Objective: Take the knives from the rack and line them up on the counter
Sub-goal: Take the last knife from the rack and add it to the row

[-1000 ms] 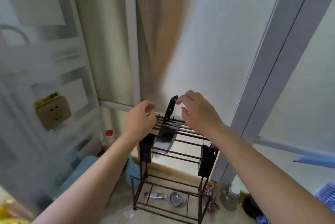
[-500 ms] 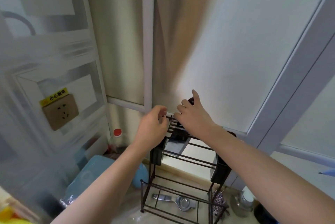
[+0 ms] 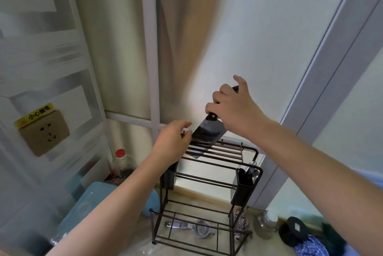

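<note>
A dark wire rack (image 3: pixel 246 167) stands on the counter by the wall. My right hand (image 3: pixel 234 108) grips the black handle of a broad-bladed knife (image 3: pixel 208 132) and holds it raised, with the blade's lower end still down among the rack's top bars. My left hand (image 3: pixel 173 142) rests on the top left corner of the rack, fingers pinched on a bar beside the blade. Any other knives in the rack are hidden from me.
A black holder (image 3: pixel 243 185) hangs on the rack's right side with utensils in it. A metal squeezer (image 3: pixel 195 227) lies under the rack. A red-capped bottle (image 3: pixel 122 162), a blue container (image 3: pixel 89 208), a metal lid (image 3: pixel 266 223) and dark cloths (image 3: pixel 298 233) surround the rack. A wall socket (image 3: pixel 44 131) is at the left.
My right hand closed on the knife's handle and lifted it, so most of the blade now shows above the top bars. My left hand stayed on the rack's corner.
</note>
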